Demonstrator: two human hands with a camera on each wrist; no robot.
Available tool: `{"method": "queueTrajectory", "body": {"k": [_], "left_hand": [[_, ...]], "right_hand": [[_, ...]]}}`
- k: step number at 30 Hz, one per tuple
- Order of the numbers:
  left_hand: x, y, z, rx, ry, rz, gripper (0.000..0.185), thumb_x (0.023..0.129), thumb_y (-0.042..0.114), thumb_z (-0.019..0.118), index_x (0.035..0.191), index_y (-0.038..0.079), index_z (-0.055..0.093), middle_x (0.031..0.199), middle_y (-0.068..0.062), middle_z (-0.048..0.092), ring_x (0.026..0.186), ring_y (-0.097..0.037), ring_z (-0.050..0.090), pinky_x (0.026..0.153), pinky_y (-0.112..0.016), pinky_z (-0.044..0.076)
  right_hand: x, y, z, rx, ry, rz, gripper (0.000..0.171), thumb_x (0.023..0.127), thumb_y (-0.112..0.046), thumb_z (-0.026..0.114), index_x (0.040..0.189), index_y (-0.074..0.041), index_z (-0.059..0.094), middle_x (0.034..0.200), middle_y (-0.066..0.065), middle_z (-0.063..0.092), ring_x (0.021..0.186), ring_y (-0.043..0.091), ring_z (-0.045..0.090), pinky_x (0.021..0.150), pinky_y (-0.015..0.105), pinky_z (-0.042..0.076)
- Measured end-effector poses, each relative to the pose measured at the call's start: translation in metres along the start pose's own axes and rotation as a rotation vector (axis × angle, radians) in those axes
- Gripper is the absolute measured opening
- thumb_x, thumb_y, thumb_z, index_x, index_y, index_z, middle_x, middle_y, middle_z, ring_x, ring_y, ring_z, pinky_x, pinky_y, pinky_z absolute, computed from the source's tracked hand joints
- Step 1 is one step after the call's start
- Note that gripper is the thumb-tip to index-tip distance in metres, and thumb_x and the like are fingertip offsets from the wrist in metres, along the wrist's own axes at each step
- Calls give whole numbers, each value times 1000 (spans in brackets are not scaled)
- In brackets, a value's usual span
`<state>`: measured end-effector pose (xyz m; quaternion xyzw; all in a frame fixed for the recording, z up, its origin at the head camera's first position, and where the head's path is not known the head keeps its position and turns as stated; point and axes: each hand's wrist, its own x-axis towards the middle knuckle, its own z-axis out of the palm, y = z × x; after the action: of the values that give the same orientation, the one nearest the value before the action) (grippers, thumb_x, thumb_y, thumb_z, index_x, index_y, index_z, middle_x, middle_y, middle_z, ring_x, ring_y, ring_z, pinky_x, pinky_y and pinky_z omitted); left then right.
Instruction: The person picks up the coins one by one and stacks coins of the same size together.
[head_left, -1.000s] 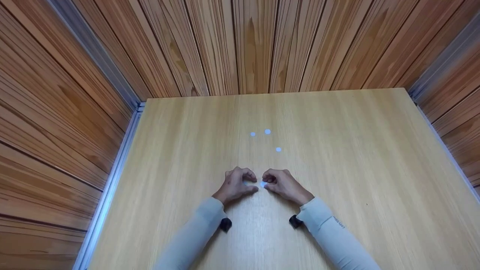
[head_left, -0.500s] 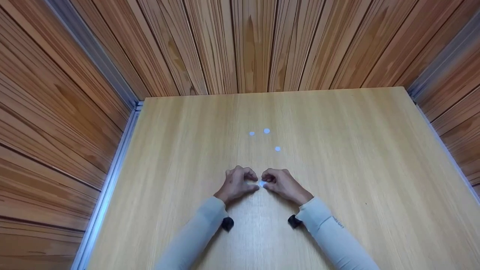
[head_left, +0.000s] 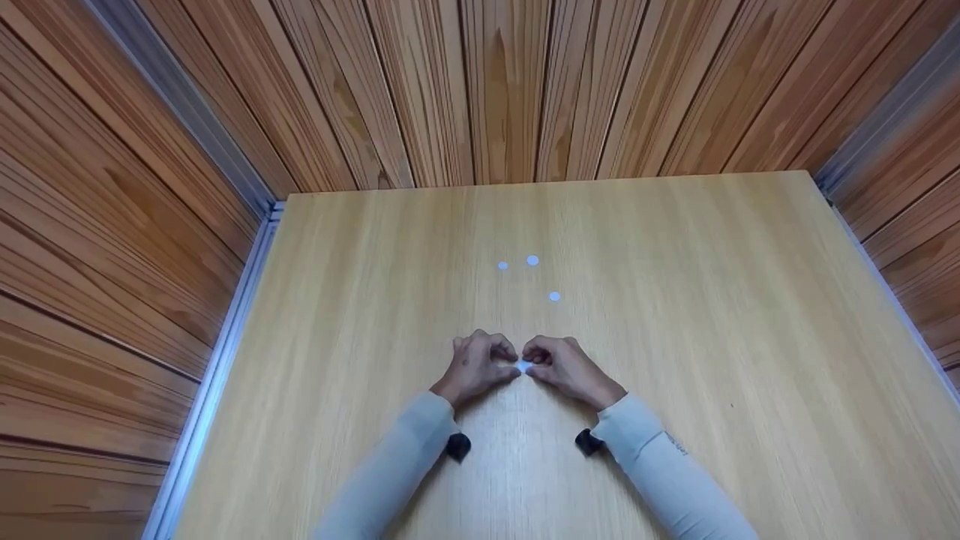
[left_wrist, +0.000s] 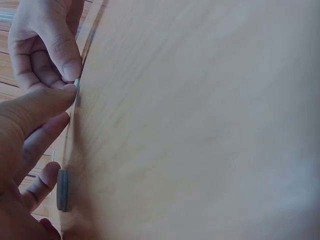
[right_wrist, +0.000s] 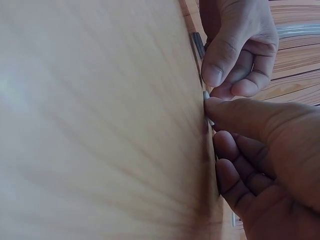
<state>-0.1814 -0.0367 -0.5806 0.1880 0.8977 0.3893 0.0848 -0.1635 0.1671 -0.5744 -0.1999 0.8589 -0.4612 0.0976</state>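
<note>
We see reddish-brown wooden plank walls (head_left: 510,97) on the left, right and far sides, around a broad pale-wood tabletop (head_left: 712,300). A long silvery metal rail (head_left: 214,375) runs along the table's left edge. Two pale grey sleeves reach in from the near side — the left sleeve (head_left: 394,465) and the right sleeve (head_left: 667,469), the latter bearing small dark lettering.

Near the table's middle we find the left hand (head_left: 478,365) and the right hand (head_left: 568,369) facing each other, fingertips almost meeting. The right hand pinches a small, thin, whitish round disc (head_left: 523,367) between curled fingers and thumb. The left hand's thumb and fingers are bent towards the same disc, the thumb tip at its edge; we cannot tell whether they grip it. The disc sits between the two hands, at the tabletop, seen nearly edge-on from both wrists.

Below each cuff hangs a small black block, one left (head_left: 458,447) and one right (head_left: 589,442). In the left wrist view, a thick grey round piece (left_wrist: 62,190) with a grooved edge lies just beside a left fingertip.

Farther off lie three flat whitish dots — one far right-of-centre (head_left: 532,260), one nearer (head_left: 554,296), and the smallest at left (head_left: 502,265).
</note>
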Motion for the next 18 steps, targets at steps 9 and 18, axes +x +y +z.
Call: {"method": "queueTrajectory", "body": {"k": [9, 18], "left_hand": [[0, 3, -1, 37, -12, 14, 14, 81, 21, 85, 90, 19, 74, 86, 14, 69, 89, -12, 53, 90, -44, 28], [0, 3, 1, 27, 3, 43, 12, 81, 20, 84, 87, 18, 73, 84, 13, 71, 86, -11, 52, 88, -42, 27]], "right_hand": [[1, 0, 1, 17, 14, -8, 12, 88, -3, 75, 98, -4, 70, 91, 2, 71, 84, 16, 66, 75, 28, 52], [1, 1, 1, 23, 15, -14, 11, 88, -4, 75, 97, -5, 70, 89, 1, 71, 82, 15, 65, 74, 26, 51]]}}
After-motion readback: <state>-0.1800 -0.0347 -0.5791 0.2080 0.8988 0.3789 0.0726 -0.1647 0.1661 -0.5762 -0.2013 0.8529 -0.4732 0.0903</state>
